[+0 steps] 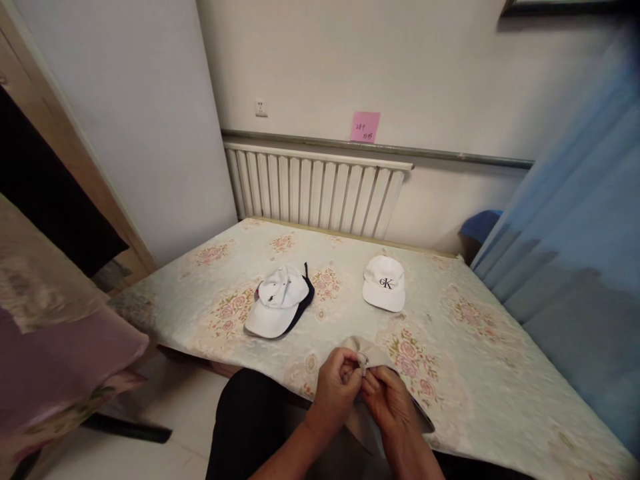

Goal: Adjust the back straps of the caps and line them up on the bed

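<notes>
Near the front edge of the table, my left hand (pixel 336 388) and my right hand (pixel 389 401) are both closed on a beige cap (pixel 379 357). Their fingertips meet at its strap, where a small shiny metal part shows; my fingers hide most of the strap. The cap's far side rests by the tabletop, and part of it hangs below my hands. Farther off to the left, a white cap (pixel 273 319) lies on top of a dark cap (pixel 303 308) with a strap end sticking up. Beyond my right hand sits a white cap with black letters (pixel 384 295).
A flowered cloth covers the table (pixel 345 250). Behind it are a white radiator (pixel 320 187), a pipe and a pink note (pixel 365 127) on the wall. A blue curtain (pixel 565 253) hangs along the right side. Pinkish fabric (pixel 65 360) stands at left.
</notes>
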Demonstrator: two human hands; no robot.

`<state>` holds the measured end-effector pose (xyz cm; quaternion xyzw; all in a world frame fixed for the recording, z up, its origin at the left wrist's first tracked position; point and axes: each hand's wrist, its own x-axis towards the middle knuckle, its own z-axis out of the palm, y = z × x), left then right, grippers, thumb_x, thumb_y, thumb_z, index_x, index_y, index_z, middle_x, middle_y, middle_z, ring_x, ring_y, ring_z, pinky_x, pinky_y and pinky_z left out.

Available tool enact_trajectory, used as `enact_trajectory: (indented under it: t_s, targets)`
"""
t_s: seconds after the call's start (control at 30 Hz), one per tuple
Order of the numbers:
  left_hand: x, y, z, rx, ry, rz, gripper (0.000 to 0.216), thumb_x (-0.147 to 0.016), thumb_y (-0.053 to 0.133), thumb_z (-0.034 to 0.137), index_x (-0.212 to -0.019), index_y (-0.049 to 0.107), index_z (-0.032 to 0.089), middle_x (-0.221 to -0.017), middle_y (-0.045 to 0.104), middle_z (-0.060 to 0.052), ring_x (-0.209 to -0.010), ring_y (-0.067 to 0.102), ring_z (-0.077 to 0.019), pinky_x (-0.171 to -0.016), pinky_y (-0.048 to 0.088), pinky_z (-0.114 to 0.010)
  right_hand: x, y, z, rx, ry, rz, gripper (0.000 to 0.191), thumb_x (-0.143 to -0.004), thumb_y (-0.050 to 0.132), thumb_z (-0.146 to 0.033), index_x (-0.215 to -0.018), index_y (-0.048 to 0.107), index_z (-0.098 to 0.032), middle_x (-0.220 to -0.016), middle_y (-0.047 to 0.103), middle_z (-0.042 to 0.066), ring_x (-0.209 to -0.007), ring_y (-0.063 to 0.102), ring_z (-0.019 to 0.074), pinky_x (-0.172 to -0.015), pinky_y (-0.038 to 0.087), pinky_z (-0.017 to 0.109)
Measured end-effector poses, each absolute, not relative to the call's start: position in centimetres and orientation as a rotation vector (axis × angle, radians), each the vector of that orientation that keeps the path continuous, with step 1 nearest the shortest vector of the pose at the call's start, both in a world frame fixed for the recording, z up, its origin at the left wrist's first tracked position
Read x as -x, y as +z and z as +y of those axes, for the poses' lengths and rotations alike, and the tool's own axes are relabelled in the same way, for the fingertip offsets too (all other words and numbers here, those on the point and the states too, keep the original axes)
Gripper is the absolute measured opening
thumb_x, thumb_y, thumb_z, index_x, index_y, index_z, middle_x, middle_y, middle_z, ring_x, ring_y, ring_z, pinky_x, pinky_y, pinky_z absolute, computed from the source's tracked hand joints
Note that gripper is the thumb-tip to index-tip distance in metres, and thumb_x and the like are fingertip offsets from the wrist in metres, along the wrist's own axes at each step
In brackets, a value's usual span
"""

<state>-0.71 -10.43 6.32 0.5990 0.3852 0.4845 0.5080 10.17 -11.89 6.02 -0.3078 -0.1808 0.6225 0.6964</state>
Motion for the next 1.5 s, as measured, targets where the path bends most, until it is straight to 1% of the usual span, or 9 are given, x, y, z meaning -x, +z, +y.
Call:
enact_trajectory:
  t_s: [0.2, 0.3, 0.4, 0.53, 0.7, 1.0, 1.17, 1.3, 1.5]
  targets:
    - [1.0, 6.1, -10.3, -1.442, 1.192, 0.936, 0.014, -0.075, 0.052, 0.013, -0.087, 0.056, 0.018, -0.078, 0.058, 0.0, -0.068, 0.054, -0.0124, -0.065, 0.043, -0.024, -10.2, 6.7, -12.2, 0.624, 1.466, -0.347, 0.02, -0.052, 0.076, -0.008, -0.059, 0.062, -0.02, -0.057, 0.061, -0.005, -0.055, 0.055, 0.0106, -0.057, 0.048, 0.024]
    - [1.2, 6.1, -10.3, -1.453, 1.19, 0.947, 0.014, -0.075, 0.053, 0.014, -0.088, 0.056, 0.018, -0.079, 0.059, 0.0, -0.07, 0.055, -0.0128, -0.067, 0.044, -0.024, -10.2, 6.5, -12.2, 0.595, 1.516, -0.342, 0.019, -0.054, 0.076, -0.006, -0.061, 0.064, -0.019, -0.062, 0.066, -0.002, -0.062, 0.061, 0.014, -0.064, 0.051, 0.027]
    - [1.3, 5.8, -10.3, -1.434, 1.189, 0.949, 0.014, -0.075, 0.053, 0.014, -0.088, 0.056, 0.019, -0.078, 0.059, 0.001, -0.069, 0.055, -0.0127, -0.066, 0.044, -0.024, -10.3, 6.3, -12.3, 0.58, 1.529, -0.357, 0.017, -0.055, 0.076, -0.006, -0.06, 0.065, -0.019, -0.06, 0.066, -0.003, -0.06, 0.06, 0.0126, -0.064, 0.051, 0.025]
    - [1.2, 5.7, -10.2, -1.39, 1.183, 0.922, 0.011, -0.076, 0.053, 0.016, -0.087, 0.055, 0.018, -0.077, 0.058, 0.0, -0.066, 0.055, -0.0123, -0.064, 0.044, -0.024, -10.1, 6.2, -12.4, 0.583, 1.527, -0.37, 0.017, -0.055, 0.076, -0.006, -0.056, 0.066, -0.019, -0.061, 0.067, -0.002, -0.065, 0.062, 0.0137, -0.065, 0.05, 0.025]
    - [1.1, 5.5, -10.1, -1.421, 1.17, 0.975, 0.012, -0.074, 0.054, 0.013, -0.085, 0.056, 0.019, -0.075, 0.058, 0.0, -0.066, 0.054, -0.0124, -0.063, 0.042, -0.024, -10.0, 6.2, -12.2, 0.676, 1.482, -0.364, 0.016, -0.054, 0.078, -0.011, -0.05, 0.065, -0.02, -0.052, 0.064, -0.003, -0.055, 0.058, 0.0121, -0.06, 0.049, 0.025]
    - [1.2, 6.1, -10.2, -1.372, 1.026, 0.969, 0.019, -0.069, 0.053, 0.009, -0.084, 0.056, 0.019, -0.073, 0.059, 0.002, -0.067, 0.057, -0.0134, -0.065, 0.041, -0.025, -10.0, 6.4, -12.3, 0.675, 1.46, -0.351, 0.013, -0.056, 0.075, -0.009, -0.056, 0.069, -0.02, -0.058, 0.067, -0.002, -0.055, 0.058, 0.0125, -0.056, 0.048, 0.025]
    - [1.5, 7.3, -10.2, -1.195, 0.943, 0.827, 0.011, -0.073, 0.057, 0.018, -0.083, 0.054, 0.019, -0.069, 0.059, 0.002, -0.066, 0.059, -0.0142, -0.066, 0.041, -0.026, -10.3, 5.8, -12.3, 0.698, 1.447, -0.41, 0.011, -0.057, 0.076, -0.013, -0.053, 0.068, -0.019, -0.054, 0.065, -0.002, -0.051, 0.056, 0.0125, -0.052, 0.046, 0.026]
    - [1.8, 7.8, -10.2, -1.149, 0.908, 0.779, 0.012, -0.077, 0.058, 0.028, -0.077, 0.052, 0.018, -0.065, 0.059, 0.002, -0.064, 0.057, -0.0133, -0.066, 0.04, -0.026, -10.5, 5.5, -12.4, 0.712, 1.455, -0.452, 0.018, -0.058, 0.076, -0.014, -0.045, 0.065, -0.019, -0.046, 0.061, -0.002, -0.049, 0.054, 0.0121, -0.053, 0.046, 0.025]
    - [1.6, 7.5, -10.1, -0.999, 0.906, 0.692, 0.013, -0.076, 0.056, 0.027, -0.07, 0.051, 0.017, -0.06, 0.058, 0.001, -0.062, 0.056, -0.0133, -0.064, 0.039, -0.026, -10.4, 5.6, -12.7, 0.762, 1.451, -0.499, 0.015, -0.061, 0.074, -0.016, -0.048, 0.067, -0.016, -0.048, 0.06, 0.0, -0.05, 0.053, 0.0117, -0.054, 0.045, 0.024]
